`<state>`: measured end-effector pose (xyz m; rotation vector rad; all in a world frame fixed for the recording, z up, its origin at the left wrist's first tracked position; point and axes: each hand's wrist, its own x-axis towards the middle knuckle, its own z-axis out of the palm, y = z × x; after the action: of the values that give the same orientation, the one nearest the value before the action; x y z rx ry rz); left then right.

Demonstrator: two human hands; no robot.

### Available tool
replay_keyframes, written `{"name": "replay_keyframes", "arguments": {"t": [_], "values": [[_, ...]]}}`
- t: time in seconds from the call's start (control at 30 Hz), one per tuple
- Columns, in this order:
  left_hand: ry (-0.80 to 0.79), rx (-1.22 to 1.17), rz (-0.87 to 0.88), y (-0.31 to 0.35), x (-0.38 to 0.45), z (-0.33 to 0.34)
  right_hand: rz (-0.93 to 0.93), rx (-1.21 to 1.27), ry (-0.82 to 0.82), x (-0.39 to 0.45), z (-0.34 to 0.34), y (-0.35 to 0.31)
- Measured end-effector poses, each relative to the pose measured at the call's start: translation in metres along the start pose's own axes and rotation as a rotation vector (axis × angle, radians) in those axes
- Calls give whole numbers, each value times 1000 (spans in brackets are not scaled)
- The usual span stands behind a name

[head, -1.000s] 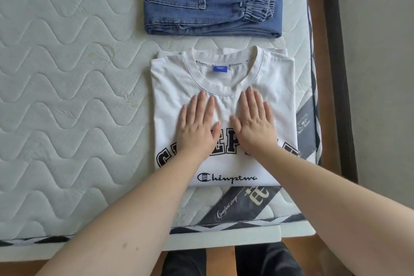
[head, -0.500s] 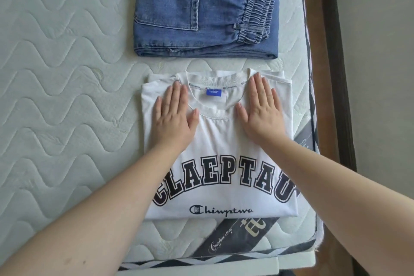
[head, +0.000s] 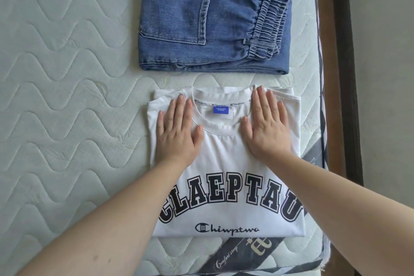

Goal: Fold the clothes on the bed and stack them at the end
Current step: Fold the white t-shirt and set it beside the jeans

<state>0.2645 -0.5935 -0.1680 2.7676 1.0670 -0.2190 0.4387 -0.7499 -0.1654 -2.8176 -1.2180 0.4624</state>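
White T-shirt, folded into a rectangle, lies face up on the quilted mattress near its right edge, with dark block lettering arched across the chest and a script logo line below it. Its round collar faces away from me, and a blue neck label shows inside that collar. My left hand lies flat on the shirt just left of the collar, palm down, fingers straight and held together, gripping nothing. My right hand lies flat on the shirt just right of the collar in the same manner, fingers extended, fingertips reaching the shirt's far edge, also gripping nothing. Both forearms cross the lower half of the shirt, partly covering the ends of the lettering. Folded blue jeans lie beyond the shirt's collar edge, apart from it with a narrow strip of mattress between; a back pocket faces up and the gathered elastic waistband sits toward the right side. A dark printed mattress label shows just past the shirt's near edge. To the right of the shirt, beyond the mattress edge, runs a brown wooden bed frame.
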Motion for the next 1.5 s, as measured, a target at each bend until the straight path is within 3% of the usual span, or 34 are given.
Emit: {"name": "replay_keyframes", "arguments": {"t": [0.3,0.5,0.67,0.83,1.03,1.23,1.5], "values": [[1,19,12,-1,2,7,-13,-8,29,2,6,2],[-110,-22,30,-3,1,-13,-27,8,-72,4,-9,3],[42,-137,61,14,-66,-24,58,17,-19,-53,-13,-15],[-35,-120,130,44,-162,8,3,114,-17,-157,20,-53],[-99,-9,220,18,-205,28,-64,4,-29,-220,43,-20],[-207,2,94,-27,-236,22,76,-20,-143,-258,43,37],[-350,-31,59,-55,-274,-2,116,-4,-239,-284,31,33]]}}
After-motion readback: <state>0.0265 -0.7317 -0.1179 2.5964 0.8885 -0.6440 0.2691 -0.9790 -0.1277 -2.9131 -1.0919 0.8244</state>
